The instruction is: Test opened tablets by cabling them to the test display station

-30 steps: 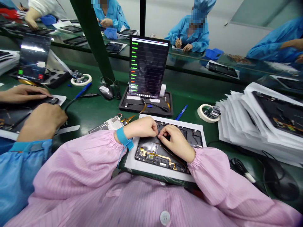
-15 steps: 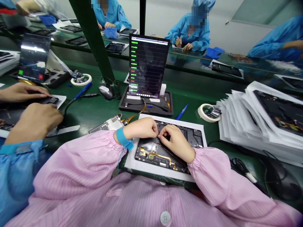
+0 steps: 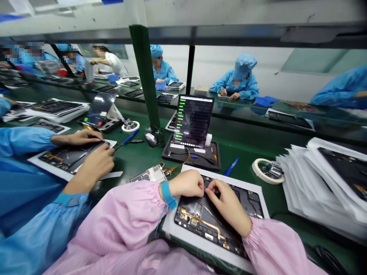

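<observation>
In the head view, the housing point(image 3: 197, 208), a shallow black shell, lay open side up on a white sheet point(image 3: 183, 233) at the near edge of the table point(image 3: 243, 152), directly in front of the person. The left hand point(image 3: 189, 183) was curled, fingertips down over the upper middle of the housing. The right hand point(image 3: 226, 202) met it there, thumb and forefinger drawn close together, its tips just beside those of the left. The point of contact was too small to read; whether either hand pinched a part could not be told. A gold ribbon point(image 3: 212, 224) ran along the near part of the housing, below the hands. A blue strap point(image 3: 168, 195) encircled the left wrist. Beyond the left forearm lay a circuit board point(image 3: 156, 173). Behind the housing, a screen point(image 3: 193, 122) stood upright in a black tray point(image 3: 192, 164), displaying rows of mostly green text. A blue pen point(image 3: 231, 167) lay to the right of the tray, with a tape roll point(image 3: 257, 170) farther right, near a stack point(image 3: 312, 191) of paper-lined shells. At left, a co-worker's hands point(image 3: 100, 160) rested on a similar shell.
</observation>
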`<state>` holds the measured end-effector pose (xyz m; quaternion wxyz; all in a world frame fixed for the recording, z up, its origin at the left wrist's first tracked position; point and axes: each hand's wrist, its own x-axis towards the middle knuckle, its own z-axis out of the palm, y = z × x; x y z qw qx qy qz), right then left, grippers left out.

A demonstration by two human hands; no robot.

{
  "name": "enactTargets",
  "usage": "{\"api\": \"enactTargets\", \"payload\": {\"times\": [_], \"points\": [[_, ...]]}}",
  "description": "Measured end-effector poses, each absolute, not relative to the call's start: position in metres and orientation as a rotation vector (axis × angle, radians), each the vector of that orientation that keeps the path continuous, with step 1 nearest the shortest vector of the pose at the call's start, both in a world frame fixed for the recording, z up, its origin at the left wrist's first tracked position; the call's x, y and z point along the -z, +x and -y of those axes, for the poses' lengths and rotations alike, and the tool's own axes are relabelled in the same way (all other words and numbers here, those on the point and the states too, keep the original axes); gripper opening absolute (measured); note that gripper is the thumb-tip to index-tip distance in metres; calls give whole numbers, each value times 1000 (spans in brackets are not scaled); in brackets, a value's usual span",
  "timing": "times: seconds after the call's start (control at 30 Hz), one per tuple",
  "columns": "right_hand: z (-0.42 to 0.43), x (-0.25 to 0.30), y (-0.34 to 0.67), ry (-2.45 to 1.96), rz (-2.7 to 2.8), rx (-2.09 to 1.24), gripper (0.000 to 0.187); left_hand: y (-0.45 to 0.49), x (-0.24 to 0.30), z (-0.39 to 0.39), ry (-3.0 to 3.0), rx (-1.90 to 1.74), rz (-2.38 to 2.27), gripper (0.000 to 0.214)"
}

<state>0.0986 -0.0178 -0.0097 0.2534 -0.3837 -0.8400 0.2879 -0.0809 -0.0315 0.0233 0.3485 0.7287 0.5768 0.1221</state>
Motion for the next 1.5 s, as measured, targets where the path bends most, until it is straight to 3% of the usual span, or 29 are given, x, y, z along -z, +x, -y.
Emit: {"api": "enactTargets", "payload": {"times": [0.13,0.23,0.4,0.57,0.73,0.8,0.9,1.0,1.1,1.17,1.23,1.3,1.37,1.43,1.5], "points": [[16,12,100,-1052,2274,-802,16,-86,-32,29,1919,-256,-1426,13],[15,14,100,-1070,2275,-818,20,-88,-48,17,1946,-475,-1380,29],[13,15,101,-1065,2290,-807,18,-83,-49,-29,2088,-1040,-2128,40],[15,17,103,-1069,2309,-780,14,-86,-34,-59,2167,-934,-2296,44],[12,11,97,-1097,2358,-726,8,-55,-55,-22,2150,-821,-2230,35],[13,-7,103,-1130,2473,-624,4,-35,-58,-3,2171,-680,-2080,26],[21,-54,134,-1288,2615,-207,5,-13,-48,13,2271,-622,-1903,20],[37,-102,181,-1303,2445,52,12,-6,-28,14,2420,-639,-1772,17],[52,-113,222,-1311,2477,-57,12,-6,-11,8,2476,-537,-1697,19],[61,-96,240,-1392,2634,-246,4,-7,-4,5,2484,-456,-1651,19],[67,-68,252,-1474,2719,-425,10,-7,0,3,2487,-416,-1620,20],[71,-43,263,-1544,2702,-552,18,-7,1,2,2490,-402,-1613,19],[72,-32,273,-1578,2654,-690,14,-7,2,1,2489,-388,-1616,19],[71,-34,285,-1574,2596,-813,7,-7,3,0,2482,-381,-1611,18],[69,-41,294,-1568,2465,-819,12,-8,5,0,2474,-381,-1605,18]]}}
